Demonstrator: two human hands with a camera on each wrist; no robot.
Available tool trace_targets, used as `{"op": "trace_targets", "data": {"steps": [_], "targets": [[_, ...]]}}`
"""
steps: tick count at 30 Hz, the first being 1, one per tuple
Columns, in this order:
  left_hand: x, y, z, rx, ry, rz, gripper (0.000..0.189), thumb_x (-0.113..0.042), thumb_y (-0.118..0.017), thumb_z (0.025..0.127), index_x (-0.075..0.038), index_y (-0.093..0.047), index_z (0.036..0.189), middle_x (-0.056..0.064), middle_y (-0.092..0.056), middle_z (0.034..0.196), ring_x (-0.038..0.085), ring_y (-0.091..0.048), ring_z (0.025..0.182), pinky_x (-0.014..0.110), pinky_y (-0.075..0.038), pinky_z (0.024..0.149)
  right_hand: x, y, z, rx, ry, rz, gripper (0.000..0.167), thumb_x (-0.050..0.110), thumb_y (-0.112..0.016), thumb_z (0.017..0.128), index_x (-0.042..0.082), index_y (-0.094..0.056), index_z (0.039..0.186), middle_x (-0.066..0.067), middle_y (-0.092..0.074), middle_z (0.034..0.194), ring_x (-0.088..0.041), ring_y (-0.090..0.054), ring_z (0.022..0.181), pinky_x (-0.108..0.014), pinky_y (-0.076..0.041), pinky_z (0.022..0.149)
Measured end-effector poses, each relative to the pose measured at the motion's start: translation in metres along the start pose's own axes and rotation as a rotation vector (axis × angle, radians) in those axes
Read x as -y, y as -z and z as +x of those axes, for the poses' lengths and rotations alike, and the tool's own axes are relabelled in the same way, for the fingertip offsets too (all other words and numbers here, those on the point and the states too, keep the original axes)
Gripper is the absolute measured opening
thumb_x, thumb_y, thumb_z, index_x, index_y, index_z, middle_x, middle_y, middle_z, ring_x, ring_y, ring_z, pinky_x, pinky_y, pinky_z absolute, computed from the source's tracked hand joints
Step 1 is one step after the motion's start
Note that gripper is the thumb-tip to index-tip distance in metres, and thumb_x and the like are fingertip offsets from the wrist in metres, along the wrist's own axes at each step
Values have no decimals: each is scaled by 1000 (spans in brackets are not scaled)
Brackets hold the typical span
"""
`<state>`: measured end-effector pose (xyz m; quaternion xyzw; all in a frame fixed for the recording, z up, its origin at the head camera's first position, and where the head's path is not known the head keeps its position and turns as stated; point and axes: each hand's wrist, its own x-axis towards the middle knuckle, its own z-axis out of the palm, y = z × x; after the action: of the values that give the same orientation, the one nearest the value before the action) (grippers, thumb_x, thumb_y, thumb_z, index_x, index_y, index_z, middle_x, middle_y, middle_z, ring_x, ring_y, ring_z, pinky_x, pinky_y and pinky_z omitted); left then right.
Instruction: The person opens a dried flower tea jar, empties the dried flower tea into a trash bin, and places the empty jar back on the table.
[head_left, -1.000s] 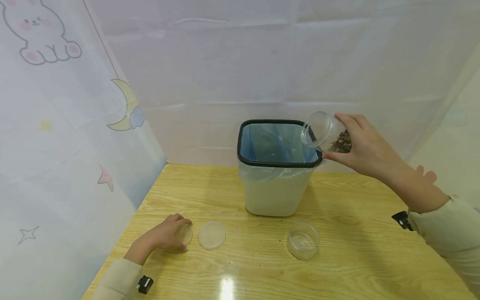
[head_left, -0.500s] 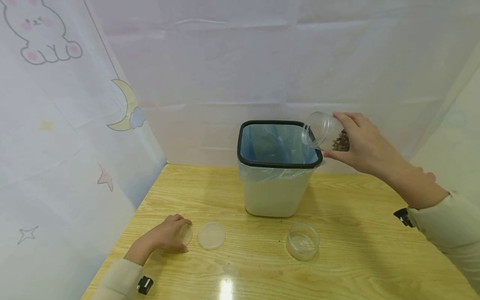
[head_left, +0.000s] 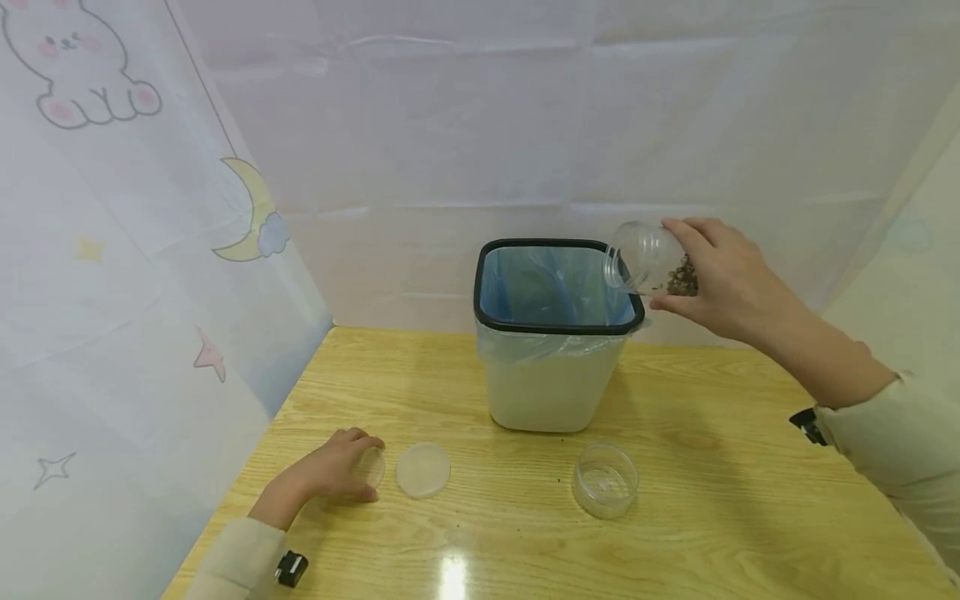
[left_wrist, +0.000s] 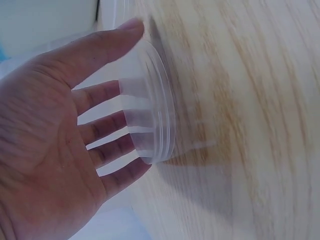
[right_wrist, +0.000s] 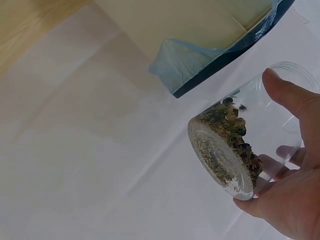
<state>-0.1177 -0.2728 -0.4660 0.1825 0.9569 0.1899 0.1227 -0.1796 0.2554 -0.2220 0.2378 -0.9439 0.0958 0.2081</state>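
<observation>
My right hand [head_left: 723,279] grips a clear plastic jar [head_left: 643,254], tilted with its mouth over the right rim of the bin [head_left: 551,383]. Dark brown dried bits [right_wrist: 227,130] lie in the jar's bottom end, with a few loose ones along its lower wall. My left hand [head_left: 337,467] rests at the table's left, fingers spread and relaxed about a clear round lid [left_wrist: 155,110]; thumb and fingers lie at the lid's edges. Beside it lies a second translucent lid [head_left: 423,471]. An uncapped clear jar [head_left: 606,483] stands in front of the bin.
The bin has a black rim and a bluish plastic liner [head_left: 525,283]. Several tiny dark specks are scattered on the wooden table [head_left: 480,542]. A pale cloth backdrop [head_left: 420,150] hangs close behind and along the sides.
My right hand has risen slightly and tipped the jar a little further. Its contents have shifted, and a few bits now lie nearer the mouth. The left hand has stayed in place.
</observation>
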Motion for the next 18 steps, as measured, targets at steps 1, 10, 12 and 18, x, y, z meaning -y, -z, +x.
{"op": "trace_targets", "data": {"steps": [1, 10, 12, 18], "targets": [[-1, 0, 0, 0, -2, 0, 71, -33, -90, 77, -10, -59, 137, 14, -55, 133, 37, -50, 119, 55, -53, 87, 0, 0, 0, 2, 2, -5, 104, 24, -93, 75, -3, -32, 155, -35, -41, 145, -54, -39, 131, -71, -32, 105], [0, 1, 9, -45, -55, 38, 61, -35, -80, 89, -6, -60, 137, 17, -56, 133, 40, -51, 124, 57, -50, 97, -3, -2, 2, -36, 79, -49, 102, 19, -94, 72, -6, -36, 152, -35, -45, 140, -55, -42, 126, -69, -33, 104], [0, 2, 12, -54, -57, 34, 60, -36, -78, 90, -6, -59, 138, 18, -55, 135, 41, -50, 125, 57, -49, 98, -4, -3, 2, -48, 94, -62, 102, 18, -94, 71, -7, -37, 151, -34, -45, 139, -55, -43, 124, -69, -33, 103], [-2, 7, 20, -77, -75, 56, 64, -39, -76, 91, -5, -56, 141, 20, -53, 138, 43, -50, 128, 58, -49, 100, -5, -3, 4, -63, 120, -86, 102, 17, -95, 70, -7, -37, 150, -34, -45, 138, -55, -43, 122, -69, -34, 102]]}}
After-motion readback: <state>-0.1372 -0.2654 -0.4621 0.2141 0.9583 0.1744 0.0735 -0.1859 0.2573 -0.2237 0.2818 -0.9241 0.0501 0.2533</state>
